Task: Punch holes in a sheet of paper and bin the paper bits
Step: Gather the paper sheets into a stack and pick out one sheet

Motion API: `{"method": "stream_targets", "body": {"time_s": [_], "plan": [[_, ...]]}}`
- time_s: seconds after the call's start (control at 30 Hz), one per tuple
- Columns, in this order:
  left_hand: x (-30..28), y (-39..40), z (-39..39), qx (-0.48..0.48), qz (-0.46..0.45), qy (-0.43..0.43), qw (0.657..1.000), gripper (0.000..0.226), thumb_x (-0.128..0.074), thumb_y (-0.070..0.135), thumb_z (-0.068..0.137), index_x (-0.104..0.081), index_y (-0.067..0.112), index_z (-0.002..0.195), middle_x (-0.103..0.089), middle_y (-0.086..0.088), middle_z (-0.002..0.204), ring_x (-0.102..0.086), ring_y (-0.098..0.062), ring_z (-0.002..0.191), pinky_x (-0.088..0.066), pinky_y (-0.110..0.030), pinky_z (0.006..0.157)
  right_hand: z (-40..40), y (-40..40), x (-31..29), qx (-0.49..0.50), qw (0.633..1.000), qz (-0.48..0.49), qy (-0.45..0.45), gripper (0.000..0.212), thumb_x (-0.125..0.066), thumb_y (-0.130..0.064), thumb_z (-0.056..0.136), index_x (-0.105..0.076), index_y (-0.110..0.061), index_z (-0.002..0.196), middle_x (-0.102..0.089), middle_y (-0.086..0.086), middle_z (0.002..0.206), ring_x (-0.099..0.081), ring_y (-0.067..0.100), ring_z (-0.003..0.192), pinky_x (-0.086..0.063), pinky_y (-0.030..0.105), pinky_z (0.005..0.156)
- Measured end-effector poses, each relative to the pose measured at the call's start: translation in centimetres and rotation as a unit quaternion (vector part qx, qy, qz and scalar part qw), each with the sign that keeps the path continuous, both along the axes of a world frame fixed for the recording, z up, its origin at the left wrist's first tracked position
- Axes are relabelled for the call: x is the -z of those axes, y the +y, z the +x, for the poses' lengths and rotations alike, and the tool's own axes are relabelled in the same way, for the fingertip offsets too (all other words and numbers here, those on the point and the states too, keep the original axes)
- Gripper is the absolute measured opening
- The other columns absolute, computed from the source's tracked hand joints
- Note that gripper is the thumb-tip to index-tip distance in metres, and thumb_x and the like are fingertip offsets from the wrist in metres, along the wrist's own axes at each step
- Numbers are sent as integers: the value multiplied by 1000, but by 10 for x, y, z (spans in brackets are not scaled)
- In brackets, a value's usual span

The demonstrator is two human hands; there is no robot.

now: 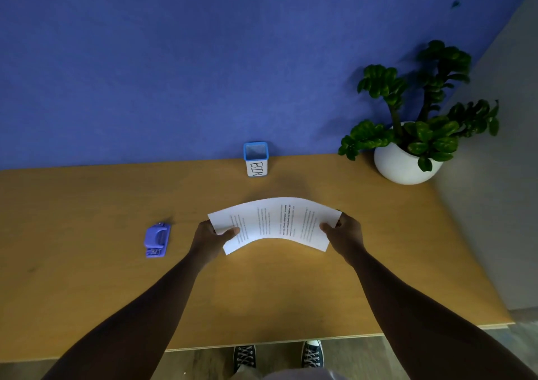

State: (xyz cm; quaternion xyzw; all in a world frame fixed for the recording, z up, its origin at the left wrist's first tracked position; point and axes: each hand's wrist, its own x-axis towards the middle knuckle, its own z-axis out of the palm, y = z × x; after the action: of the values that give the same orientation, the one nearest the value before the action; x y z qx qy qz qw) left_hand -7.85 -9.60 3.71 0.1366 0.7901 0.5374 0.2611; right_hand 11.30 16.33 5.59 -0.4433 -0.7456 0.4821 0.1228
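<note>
Plant (419, 109): green and leafy, in a round white pot (401, 164) at the far right corner of the tabletop (87, 292).
Wall (174, 59): blue, behind the tabletop.
Shoes (244, 356): dark, white-laced, on the floor (364, 350).

There is a single view, from a wide-angle camera worn on the person's head, looking forward and steeply down. It sits close over the near edge of the tan wooden bench (87, 263), so both bare forearms stretch from the bottom corners up to the two hands, left hand (208, 238) and right hand (346, 234), near the middle of the frame. The lens takes in the whole depth of the bench up to the blue felt-like back wall (203, 59), which fills the upper half. Straight below, a pair of dark laced sneakers (279, 356) shows on what seems a grey floor. Straight edges bend toward the frame's borders. With only one camera, no second view shares any part.
</note>
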Motion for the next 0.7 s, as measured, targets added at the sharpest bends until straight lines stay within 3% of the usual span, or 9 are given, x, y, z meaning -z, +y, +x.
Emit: {"method": "stream_targets", "body": {"time_s": [0.23, 0.47, 0.57, 0.7], "plan": [[-13, 5, -5, -24, 37, 29, 999, 14, -81, 18, 82, -75, 30, 87, -77, 21, 84, -74, 1, 79, -53, -12, 59, -4, 7, -6, 0, 999, 22, 45, 28, -68, -14, 87, -65, -15, 115, -65, -9, 91, -66, 15, 83, -55, 26, 66], [-3, 2, -5, -9, -12, 20, 1000, 13, -82, 19, 81, -76, 25, 89, -77, 11, 85, -73, -5, 75, -53, -18, 61, 1, 4, 3, -14, 1000, 7, 21, 33, -68, -12, 86, -63, -17, 119, -67, -6, 98, -63, 10, 82, -51, 18, 60], [-5, 2, -5, -23, -8, 24, 999, 9, -82, 22, 81, -76, 27, 84, -77, 16, 79, -73, -1, 69, -50, -13, 54, 0, 3, 1, -2, 999, 23, 30, 31, -68, -13, 87, -64, -16, 118, -65, -10, 94, -62, 5, 78, -49, 15, 58], [-6, 1, -5, -21, 1, 25, 999, 11, -82, 19, 81, -76, 25, 88, -78, 15, 82, -74, -4, 77, -52, -13, 57, -2, 3, -2, -8, 999, 18, 32, 31, -69, -14, 86, -64, -17, 117, -65, -10, 91, -63, 3, 77, -48, 13, 55]]}}
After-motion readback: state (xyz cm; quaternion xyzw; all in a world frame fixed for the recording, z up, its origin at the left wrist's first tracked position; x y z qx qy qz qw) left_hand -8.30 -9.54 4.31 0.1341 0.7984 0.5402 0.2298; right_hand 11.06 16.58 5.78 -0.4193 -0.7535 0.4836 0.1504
